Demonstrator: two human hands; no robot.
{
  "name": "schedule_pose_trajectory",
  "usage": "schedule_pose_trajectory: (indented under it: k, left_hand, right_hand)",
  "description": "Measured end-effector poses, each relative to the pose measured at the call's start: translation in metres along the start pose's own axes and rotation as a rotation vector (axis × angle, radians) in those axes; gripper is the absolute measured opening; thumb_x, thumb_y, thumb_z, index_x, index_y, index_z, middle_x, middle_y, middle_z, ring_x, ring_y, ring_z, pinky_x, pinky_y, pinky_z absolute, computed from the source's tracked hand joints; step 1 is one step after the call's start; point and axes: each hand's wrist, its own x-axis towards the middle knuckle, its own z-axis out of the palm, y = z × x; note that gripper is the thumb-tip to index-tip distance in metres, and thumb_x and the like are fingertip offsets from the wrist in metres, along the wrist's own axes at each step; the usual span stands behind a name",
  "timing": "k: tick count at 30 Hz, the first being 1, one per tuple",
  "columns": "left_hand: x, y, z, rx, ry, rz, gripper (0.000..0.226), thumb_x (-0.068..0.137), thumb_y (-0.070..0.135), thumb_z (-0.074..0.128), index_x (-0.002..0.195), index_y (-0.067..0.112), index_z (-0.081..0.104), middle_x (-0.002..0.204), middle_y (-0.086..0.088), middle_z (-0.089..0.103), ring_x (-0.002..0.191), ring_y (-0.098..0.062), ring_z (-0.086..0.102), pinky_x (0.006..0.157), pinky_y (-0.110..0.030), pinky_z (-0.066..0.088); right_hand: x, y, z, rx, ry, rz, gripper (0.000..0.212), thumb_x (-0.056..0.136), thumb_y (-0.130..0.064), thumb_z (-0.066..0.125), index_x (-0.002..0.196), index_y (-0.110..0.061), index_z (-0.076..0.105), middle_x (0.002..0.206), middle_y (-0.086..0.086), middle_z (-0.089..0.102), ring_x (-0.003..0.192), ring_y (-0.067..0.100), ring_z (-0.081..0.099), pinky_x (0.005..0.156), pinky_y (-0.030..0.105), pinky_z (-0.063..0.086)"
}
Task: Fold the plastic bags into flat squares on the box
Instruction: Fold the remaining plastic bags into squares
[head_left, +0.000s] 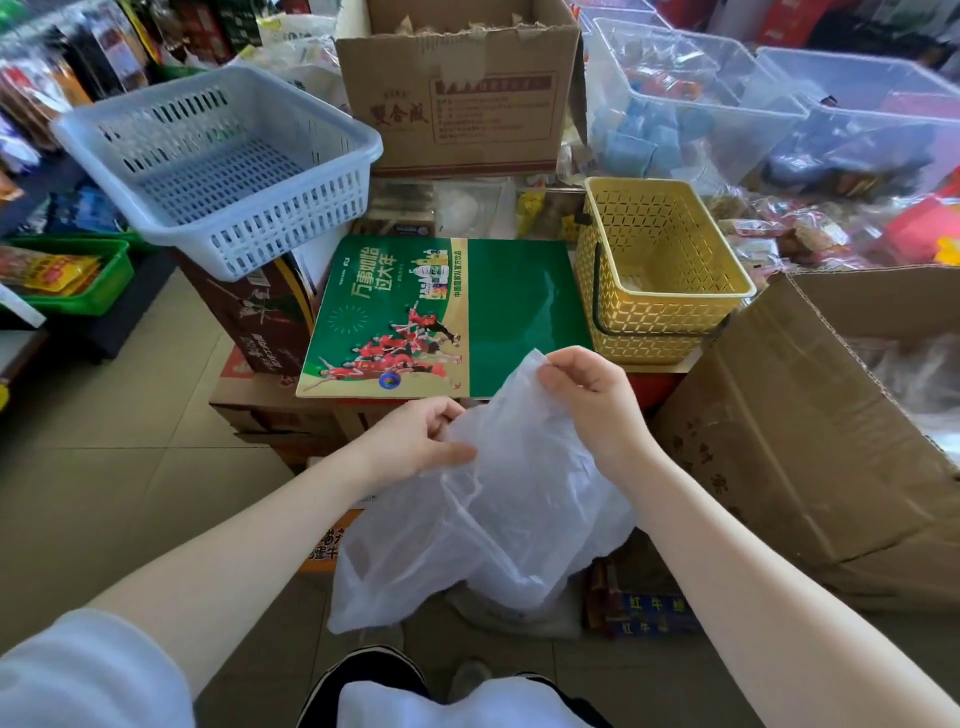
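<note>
A person's two bare forearms reach forward over a cluttered shop floor, holding a thin, translucent white plastic bag (498, 499) in the air just in front of a flat green box (519, 312). The bag is crumpled and soft, with loose folds, hanging below the hands toward the tiled floor; it does not rest on the box. The left hand (421, 441) pinches the bag's left side, thumb and fingers closed together on the film. The right hand (592, 395) grips the bag's upper edge higher up, fingertips curled shut on a raised corner of plastic. The box has a smooth, glossy printed top, green with a gold band, Chinese lettering and figures in red sports kit. On its right end stands a gold plastic basket (660, 270) with a lattice-pattern wall and a dark wire handle; something pale lies inside, possibly a folded bag, though it is hard to tell. To the left a pale blue slotted plastic basket (218, 161) sits tilted on dark cartons. An open brown corrugated cardboard box (810, 415) stands at the right
</note>
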Motion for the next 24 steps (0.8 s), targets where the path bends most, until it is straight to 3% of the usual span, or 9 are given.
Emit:
schedule_pose_trajectory:
  k: [2,6,10,14,16,19,21,22,24]
  left_hand:
    - [0.005,-0.004,-0.002,0.091,0.105,0.029,0.023,0.076,0.025,0.075,0.093,0.019,0.060,0.085,0.001,0.069,0.078,-0.018,0.066,0.066,-0.024,0.052]
    - [0.010,-0.022,-0.007,0.326,0.222,0.068,0.004,0.082,0.022,0.066,0.083,0.019,0.064,0.082,-0.003,0.067,0.077,-0.021,0.061,0.062,-0.031,0.046]
    - [0.013,-0.037,-0.012,0.412,0.298,0.058,0.022,0.086,0.008,0.052,0.070,0.021,0.060,0.075,0.000,0.062,0.076,-0.023,0.058,0.057,-0.026,0.038]
    - [0.015,-0.025,-0.005,0.079,0.226,0.128,0.021,0.093,0.017,0.048,0.112,0.026,0.047,0.110,0.008,0.053,0.107,-0.010,0.050,0.088,-0.025,0.039]
    - [0.015,-0.012,0.001,-0.084,0.186,0.270,0.019,0.092,0.030,0.048,0.108,0.030,0.037,0.120,0.013,0.047,0.115,0.000,0.046,0.098,-0.020,0.034]
    - [0.016,0.007,0.010,0.009,0.150,0.368,0.050,0.073,0.062,0.058,0.104,0.032,0.032,0.122,0.020,0.045,0.109,0.013,0.045,0.089,-0.004,0.035]
    - [0.022,0.011,0.014,0.037,0.174,0.346,0.065,0.071,0.052,0.067,0.118,0.026,0.031,0.115,0.011,0.054,0.101,0.001,0.054,0.085,-0.011,0.041]
    - [0.024,0.010,0.016,0.045,0.195,0.323,0.063,0.074,0.043,0.070,0.122,0.022,0.034,0.108,0.005,0.060,0.095,-0.006,0.058,0.082,-0.019,0.045]
    - [0.027,0.004,0.018,0.118,0.202,0.312,0.027,0.085,0.029,0.065,0.106,0.015,0.053,0.085,0.000,0.063,0.076,-0.012,0.058,0.070,-0.028,0.046]
  right_hand:
    - [0.004,0.002,-0.004,0.023,0.083,0.022,0.009,0.090,-0.006,0.055,0.085,-0.001,0.062,0.073,0.006,0.056,0.069,0.016,0.049,0.064,0.029,0.042]
    - [0.015,0.002,-0.019,0.054,0.243,0.079,0.015,0.096,-0.017,0.049,0.089,-0.008,0.059,0.075,0.004,0.053,0.068,0.016,0.045,0.063,0.029,0.041]
    - [0.019,0.004,-0.026,0.026,0.195,0.070,0.018,0.098,-0.022,0.044,0.090,-0.011,0.056,0.074,0.011,0.049,0.062,0.022,0.040,0.053,0.030,0.035]
    - [0.018,0.003,-0.019,0.029,0.204,0.074,0.017,0.099,-0.024,0.043,0.086,-0.020,0.055,0.074,0.007,0.049,0.064,0.019,0.041,0.057,0.032,0.036]
    - [0.017,0.004,-0.014,0.012,0.195,0.084,0.017,0.098,-0.024,0.044,0.087,-0.020,0.055,0.074,0.001,0.050,0.066,0.015,0.043,0.059,0.030,0.038]
    - [0.014,0.003,-0.004,0.086,0.132,0.097,0.016,0.099,-0.024,0.044,0.089,-0.019,0.056,0.077,0.002,0.052,0.071,0.016,0.046,0.064,0.032,0.040]
    - [0.012,-0.001,0.000,0.124,0.095,0.090,0.016,0.099,-0.023,0.044,0.089,-0.018,0.056,0.073,0.001,0.050,0.066,0.013,0.045,0.060,0.030,0.040]
    - [0.011,-0.004,0.000,0.154,0.080,0.085,0.016,0.099,-0.023,0.044,0.088,-0.018,0.055,0.071,0.001,0.050,0.063,0.013,0.044,0.058,0.030,0.039]
    - [0.011,-0.009,-0.002,0.183,0.084,0.063,0.016,0.098,-0.021,0.046,0.086,-0.017,0.055,0.069,0.008,0.046,0.060,0.019,0.039,0.056,0.030,0.036]
